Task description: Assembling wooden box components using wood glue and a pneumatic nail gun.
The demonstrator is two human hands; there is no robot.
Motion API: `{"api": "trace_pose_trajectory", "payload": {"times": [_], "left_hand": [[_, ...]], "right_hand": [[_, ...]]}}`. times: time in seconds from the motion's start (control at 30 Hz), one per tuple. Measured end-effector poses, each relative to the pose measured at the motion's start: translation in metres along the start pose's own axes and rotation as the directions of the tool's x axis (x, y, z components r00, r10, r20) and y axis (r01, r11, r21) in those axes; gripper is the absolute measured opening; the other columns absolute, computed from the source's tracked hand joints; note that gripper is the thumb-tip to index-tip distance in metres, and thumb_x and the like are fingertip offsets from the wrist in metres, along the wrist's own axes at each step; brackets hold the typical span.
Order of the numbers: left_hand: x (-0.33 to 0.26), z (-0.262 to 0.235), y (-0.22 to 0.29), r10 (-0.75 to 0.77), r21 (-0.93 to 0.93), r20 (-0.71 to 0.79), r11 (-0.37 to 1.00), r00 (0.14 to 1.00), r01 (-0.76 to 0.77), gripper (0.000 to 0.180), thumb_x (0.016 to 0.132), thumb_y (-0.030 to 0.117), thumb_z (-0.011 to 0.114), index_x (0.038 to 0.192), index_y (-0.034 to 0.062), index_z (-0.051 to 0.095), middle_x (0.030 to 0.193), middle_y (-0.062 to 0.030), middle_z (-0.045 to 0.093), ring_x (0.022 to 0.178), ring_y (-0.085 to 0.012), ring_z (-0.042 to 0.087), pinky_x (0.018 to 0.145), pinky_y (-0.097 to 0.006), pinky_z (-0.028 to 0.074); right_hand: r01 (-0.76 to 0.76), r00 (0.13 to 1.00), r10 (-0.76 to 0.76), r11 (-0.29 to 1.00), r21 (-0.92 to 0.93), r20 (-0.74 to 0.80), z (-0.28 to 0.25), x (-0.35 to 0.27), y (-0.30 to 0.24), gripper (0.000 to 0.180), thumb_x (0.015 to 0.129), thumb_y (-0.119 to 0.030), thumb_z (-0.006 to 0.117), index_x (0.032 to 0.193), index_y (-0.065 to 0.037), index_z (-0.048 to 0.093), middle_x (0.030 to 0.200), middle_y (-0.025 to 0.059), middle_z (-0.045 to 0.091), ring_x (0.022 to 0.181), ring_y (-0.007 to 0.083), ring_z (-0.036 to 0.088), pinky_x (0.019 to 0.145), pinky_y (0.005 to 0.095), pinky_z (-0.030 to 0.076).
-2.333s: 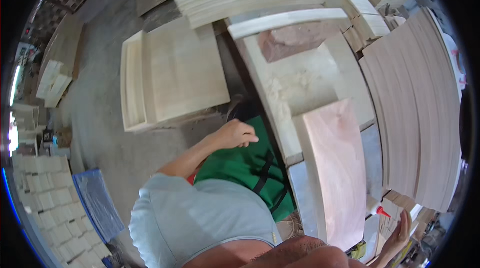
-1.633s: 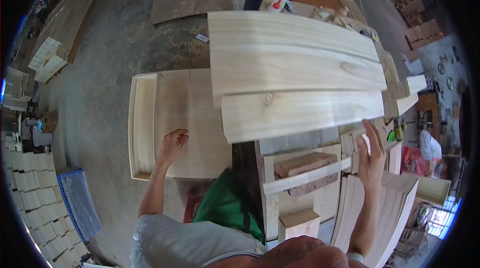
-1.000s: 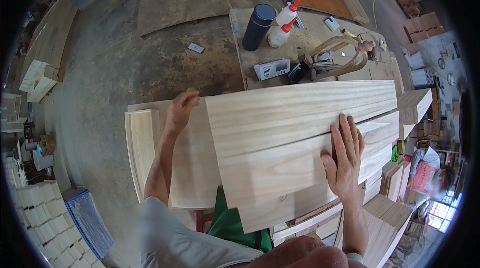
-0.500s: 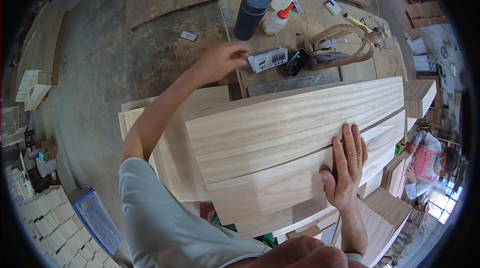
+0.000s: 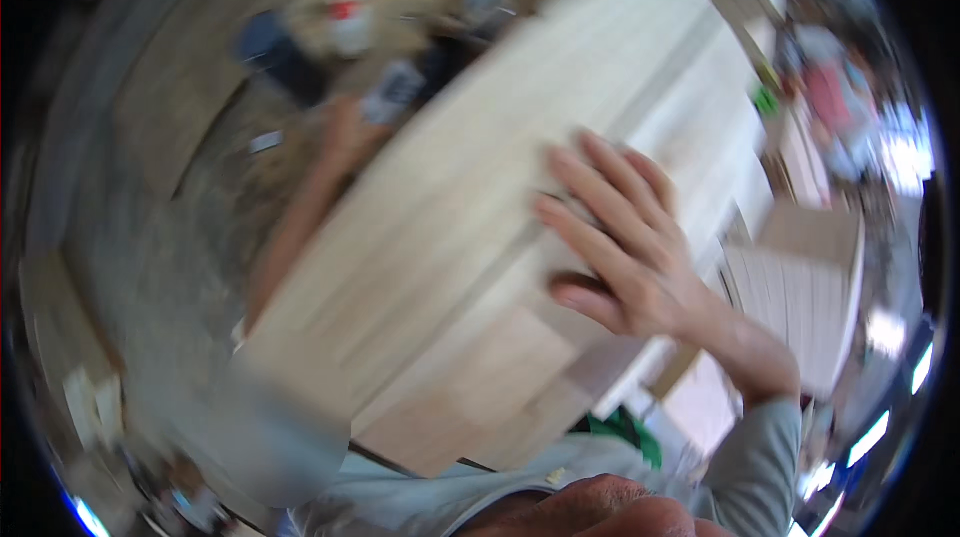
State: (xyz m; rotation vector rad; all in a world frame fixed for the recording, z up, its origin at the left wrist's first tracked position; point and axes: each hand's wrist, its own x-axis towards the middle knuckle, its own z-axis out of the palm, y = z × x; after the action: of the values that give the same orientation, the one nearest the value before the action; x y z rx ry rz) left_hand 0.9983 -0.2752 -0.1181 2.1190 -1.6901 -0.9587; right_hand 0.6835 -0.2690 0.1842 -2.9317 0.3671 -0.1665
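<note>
Boards (image 5: 470,267) of pale wood, stacked flat, run from 7 o'clock to 1 o'clock across the middle of the blurred view, and my right hand (image 5: 625,247) lies on their top face toward 3 o'clock, fingers (image 5: 590,162) spread open and flat, gripping nothing. My left hand (image 5: 345,132) reaches past the far edge at 11 o'clock toward small items on the table (image 5: 300,57); whether it is open or closed I cannot tell. To do this well, I judge the right palm should press squarely so the stack cannot slide.
</note>
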Motion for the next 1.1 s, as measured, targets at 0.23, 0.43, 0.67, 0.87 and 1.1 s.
{"api": "trace_pose_trajectory", "payload": {"times": [0.23, 0.43, 0.67, 0.87, 1.1], "left_hand": [[-0.046, 0.165, 0.125, 0.217, -0.556, 0.101, 0.822, 0.971, -0.126, 0.063, 0.076, 0.034, 0.070, 0.125, 0.0007, 0.047, 0.121, -0.0178, 0.054, 0.103, -0.0301, 0.055, 0.085, -0.045, 0.045], [-0.160, 0.145, 0.072, -0.026, -0.798, 0.048, 0.600, 0.999, 0.054, 0.062, 0.077, 0.031, 0.070, 0.126, -0.0001, 0.047, 0.122, -0.0164, 0.054, 0.103, -0.0278, 0.056, 0.083, -0.043, 0.046], [-0.305, 0.073, 0.019, -0.382, -0.959, 0.048, 0.240, 0.923, 0.150, 0.061, 0.078, 0.027, 0.071, 0.126, -0.0010, 0.047, 0.123, -0.0148, 0.055, 0.103, -0.0251, 0.057, 0.081, -0.040, 0.047], [-0.430, 0.018, 0.019, -0.722, -0.974, -0.066, 0.196, 0.689, 0.112, 0.056, 0.080, 0.020, 0.069, 0.127, -0.0010, 0.046, 0.122, -0.0124, 0.056, 0.100, -0.0213, 0.058, 0.076, -0.035, 0.049], [-0.584, 0.124, 0.114, -0.743, -0.909, 0.093, 0.207, 0.662, 0.361, 0.063, 0.075, 0.001, 0.064, 0.132, 0.0023, 0.039, 0.108, -0.0124, 0.059, 0.084, -0.0200, 0.060, 0.071, -0.029, 0.049]], "right_hand": [[0.019, 0.884, 0.050, 0.990, 0.143, -0.464, 0.032, -0.006, 0.002, 0.050, 0.073, -0.044, 0.068, 0.109, -0.011, 0.058, 0.120, 0.0107, 0.053, 0.116, 0.0311, 0.047, 0.095, 0.0491, 0.036], [0.080, 0.738, -0.029, 0.996, 0.045, -0.674, 0.046, -0.006, 0.015, 0.037, 0.072, -0.045, 0.067, 0.087, -0.011, 0.065, 0.099, 0.0052, 0.059, 0.104, 0.0262, 0.052, 0.088, 0.0448, 0.039], [0.065, 0.735, -0.022, 0.997, 0.038, -0.678, 0.055, -0.009, 0.015, 0.040, 0.071, -0.048, 0.064, 0.082, -0.009, 0.066, 0.096, 0.0065, 0.061, 0.100, 0.0265, 0.054, 0.086, 0.0442, 0.038], [0.006, 0.829, 0.019, 0.999, 0.042, -0.559, 0.043, -0.008, 0.008, 0.038, 0.076, -0.048, 0.058, 0.077, -0.011, 0.068, 0.087, 0.0037, 0.065, 0.093, 0.0238, 0.058, 0.081, 0.0427, 0.040], [0.160, 0.675, 0.127, 0.936, 0.312, -0.727, 0.020, -0.095, -0.014, 0.018, 0.075, -0.023, 0.057, 0.068, -0.007, 0.060, 0.075, 0.0083, 0.063, 0.073, 0.0253, 0.061, 0.069, 0.0404, 0.046]]}}
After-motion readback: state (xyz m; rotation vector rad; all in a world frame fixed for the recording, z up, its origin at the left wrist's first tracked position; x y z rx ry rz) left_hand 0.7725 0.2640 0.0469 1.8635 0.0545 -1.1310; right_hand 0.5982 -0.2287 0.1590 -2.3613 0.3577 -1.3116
